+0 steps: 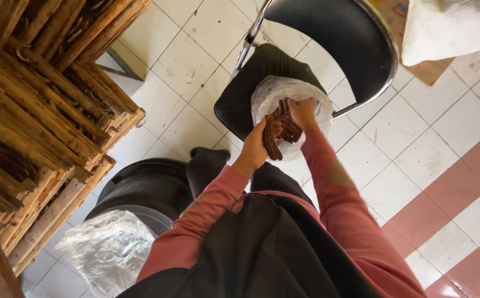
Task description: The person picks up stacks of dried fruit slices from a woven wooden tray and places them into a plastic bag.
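Note:
A clear plastic bag (267, 94) rests on the seat of a black chair (240, 94). My left hand (257, 144) is closed around a bundle of dark brown strips (280, 132) at the bag's mouth. My right hand (303, 113) grips the bag's rim beside the strips, holding it apart. Both arms wear pink sleeves and reach forward over a dark apron.
A stack of wooden slats (36, 110) fills the left side. A black round bin (146, 185) stands below it with crumpled clear plastic (107, 248) over its rim. A white sack (449, 27) lies at top right. The floor is white and pink tile.

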